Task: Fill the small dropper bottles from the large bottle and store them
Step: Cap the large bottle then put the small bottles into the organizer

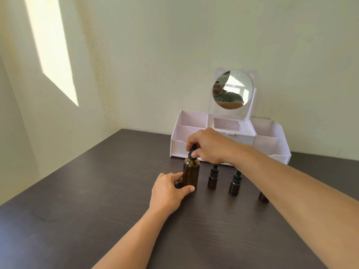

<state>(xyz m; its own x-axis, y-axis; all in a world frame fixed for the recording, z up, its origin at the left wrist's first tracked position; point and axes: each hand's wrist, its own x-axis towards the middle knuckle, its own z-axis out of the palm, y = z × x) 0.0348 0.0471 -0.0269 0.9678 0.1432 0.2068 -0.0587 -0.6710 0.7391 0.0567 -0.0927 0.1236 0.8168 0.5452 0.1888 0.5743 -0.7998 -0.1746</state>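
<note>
Left hand: the left hand (168,191) sits low on the table, thumb and fingers curled round the base of the big bottle, steadying it upright.
Right hand: the right hand (208,145) reaches across from the right, fingertips pinched together on the black dropper cap (193,151) at the bottle's neck.
Big bottle: the big bottle (191,174), brown glass, stands upright on the table just in front of the organiser's left end, cap seated on its neck.
Small bottles: one small bottle (212,178) stands just right of the big one, black dropper top on; a second small bottle (234,185) stands further right and a little nearer the camera, also capped; a third small bottle (263,197) shows only its dark base under the right forearm, top hidden.
Row: the bottles run left to right, apart from each other, none touching.
Organiser: a pale pink organiser (272,146) with open compartments sits against the wall behind the bottles; what shows of the compartments holds no bottles.
Mirror: a round mirror (233,89) stands upright on the organiser's centre section, reflecting a person.
Table: dark wood-grain table (87,210), with sunlight striking the wall to the left.
</note>
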